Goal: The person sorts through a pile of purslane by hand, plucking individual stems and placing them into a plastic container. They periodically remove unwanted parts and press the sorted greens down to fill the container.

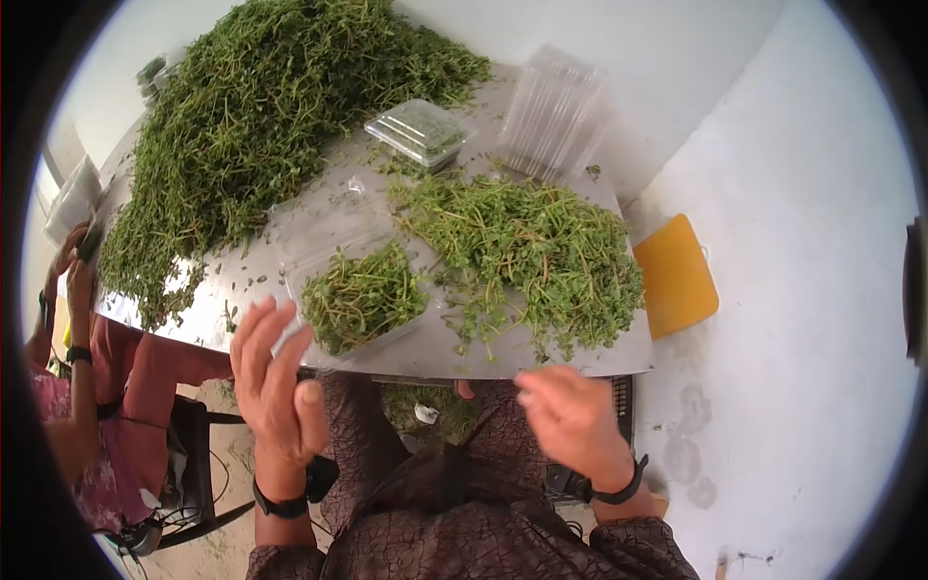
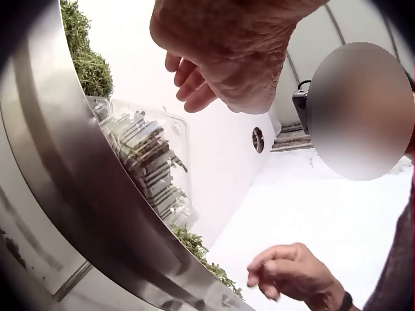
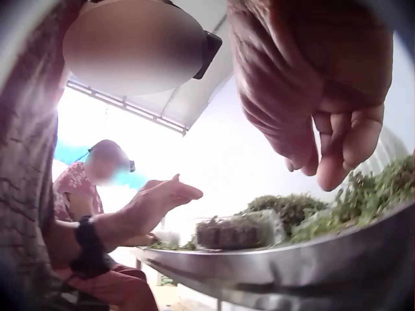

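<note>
My left hand is raised over the front edge of the metal table, fingers fairly straight and slightly spread, holding nothing. Just beyond its fingertips is an open clear plastic clamshell box filled with leafy green stems; its transparent lid is folded back. My right hand hovers before the table edge with loosely curled fingers and nothing visible in them. Nearest to it on the table lies a loose heap of green sprigs. The right wrist view shows its fingers hanging above the greens.
A big mound of greens covers the table's back left. Behind the open box sit a closed, filled box and a stack of clear containers by the wall. A yellow panel is at right; another person sits at left.
</note>
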{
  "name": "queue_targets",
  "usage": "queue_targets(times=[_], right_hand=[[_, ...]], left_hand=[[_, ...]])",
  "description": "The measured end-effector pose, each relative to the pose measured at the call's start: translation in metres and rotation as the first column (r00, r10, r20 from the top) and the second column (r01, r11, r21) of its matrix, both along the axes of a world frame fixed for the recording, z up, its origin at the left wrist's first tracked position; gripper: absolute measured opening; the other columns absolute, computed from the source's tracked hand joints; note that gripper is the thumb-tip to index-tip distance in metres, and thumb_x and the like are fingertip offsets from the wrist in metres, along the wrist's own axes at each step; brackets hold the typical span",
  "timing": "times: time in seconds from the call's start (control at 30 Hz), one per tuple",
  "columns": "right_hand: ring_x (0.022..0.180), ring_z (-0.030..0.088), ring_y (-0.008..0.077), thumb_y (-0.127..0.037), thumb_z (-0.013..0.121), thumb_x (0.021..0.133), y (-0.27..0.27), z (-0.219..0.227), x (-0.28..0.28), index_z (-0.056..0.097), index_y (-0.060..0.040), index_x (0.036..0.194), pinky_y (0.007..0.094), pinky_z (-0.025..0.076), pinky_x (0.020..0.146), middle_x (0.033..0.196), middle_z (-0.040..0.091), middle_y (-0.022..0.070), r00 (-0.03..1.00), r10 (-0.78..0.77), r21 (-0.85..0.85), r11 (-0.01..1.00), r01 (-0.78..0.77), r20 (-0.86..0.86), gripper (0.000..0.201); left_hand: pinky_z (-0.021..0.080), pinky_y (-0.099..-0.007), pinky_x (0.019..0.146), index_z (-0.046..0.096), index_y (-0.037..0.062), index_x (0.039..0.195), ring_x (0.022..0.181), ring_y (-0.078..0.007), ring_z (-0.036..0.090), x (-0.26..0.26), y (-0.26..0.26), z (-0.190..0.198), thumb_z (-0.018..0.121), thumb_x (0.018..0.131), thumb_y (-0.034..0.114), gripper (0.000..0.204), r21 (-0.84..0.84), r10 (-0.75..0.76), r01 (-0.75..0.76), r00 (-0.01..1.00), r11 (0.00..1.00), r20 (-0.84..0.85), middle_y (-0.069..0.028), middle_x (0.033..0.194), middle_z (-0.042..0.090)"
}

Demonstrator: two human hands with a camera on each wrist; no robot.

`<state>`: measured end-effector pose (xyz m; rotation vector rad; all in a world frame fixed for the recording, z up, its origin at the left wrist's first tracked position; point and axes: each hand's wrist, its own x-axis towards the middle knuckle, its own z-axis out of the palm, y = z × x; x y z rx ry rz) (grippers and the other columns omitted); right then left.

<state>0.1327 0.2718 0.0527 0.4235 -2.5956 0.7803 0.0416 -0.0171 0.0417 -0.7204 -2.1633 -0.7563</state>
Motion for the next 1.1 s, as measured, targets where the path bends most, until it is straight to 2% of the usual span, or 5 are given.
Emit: queue_targets(times=[0.23, 0.6, 0.8, 0.97, 1.1], right_hand=[[0.068, 0.064, 0.0339, -0.011, 0.071, 0.080, 0.042, 0.021, -0.039, 0.065, -0.0010, 0.102, 0.0410, 0.050, 0.059, 0.087, 0.065, 0.0154, 0.824, -0.536, 0.135, 0.817, 0.561, -0.183, 0.025], [0.067, 0.061, 0.0385, -0.022, 0.068, 0.079, 0.074, 0.009, -0.080, 0.066, 0.0005, 0.078, 0.0443, 0.047, 0.061, 0.070, 0.062, 0.0210, 0.810, -0.586, 0.401, 0.746, 0.532, 0.015, 0.022], [0.058, 0.060, 0.0337, -0.016, 0.065, 0.082, 0.079, 0.036, -0.081, 0.065, -0.0018, 0.074, 0.0409, 0.047, 0.057, 0.064, 0.060, 0.0169, 0.801, -0.588, -0.048, 0.808, 0.587, -0.115, 0.016], [0.056, 0.056, 0.0085, -0.011, 0.059, 0.092, 0.073, 0.054, -0.078, 0.064, 0.0009, 0.084, 0.0270, 0.042, 0.051, 0.061, 0.060, 0.0050, 0.881, -0.466, -0.414, 0.790, 0.453, 0.074, 0.015], [0.059, 0.057, 0.0054, -0.011, 0.057, 0.094, 0.068, 0.064, -0.072, 0.064, 0.0011, 0.087, 0.0229, 0.041, 0.049, 0.067, 0.062, 0.0016, 0.903, -0.424, -0.537, 0.748, 0.390, 0.065, 0.016]], left_hand=[[0.045, -0.0533, 0.099, 0.066, -0.0023, 0.097, 0.110, -0.0384, 0.060, 0.023, 0.018, -0.011, 0.061, 0.087, 0.018, 0.024, -0.008, -0.186, 0.186, 0.981, 0.982, -0.056, -0.0168, 0.109, 0.064], [0.047, -0.0527, 0.099, 0.066, 0.0000, 0.095, 0.109, -0.0341, 0.060, 0.026, 0.026, -0.018, 0.070, 0.069, 0.002, 0.026, -0.036, -0.321, 0.322, 0.947, 0.946, 0.024, -0.0130, 0.110, 0.063], [0.047, -0.0526, 0.100, 0.065, -0.0006, 0.095, 0.110, -0.0339, 0.059, 0.026, 0.027, -0.017, 0.071, 0.067, 0.001, 0.028, -0.041, -0.334, 0.335, 0.942, 0.941, 0.040, -0.0127, 0.110, 0.063], [0.047, -0.0536, 0.099, 0.065, 0.0011, 0.091, 0.105, -0.0347, 0.062, 0.026, 0.035, -0.016, 0.066, 0.071, 0.000, 0.021, 0.033, -0.371, 0.370, 0.927, 0.929, 0.059, -0.0135, 0.104, 0.065], [0.048, -0.0529, 0.098, 0.066, 0.0009, 0.093, 0.106, -0.0352, 0.062, 0.024, 0.039, -0.009, 0.066, 0.071, -0.001, 0.022, 0.074, -0.410, 0.405, 0.909, 0.911, 0.076, -0.0142, 0.105, 0.065]])
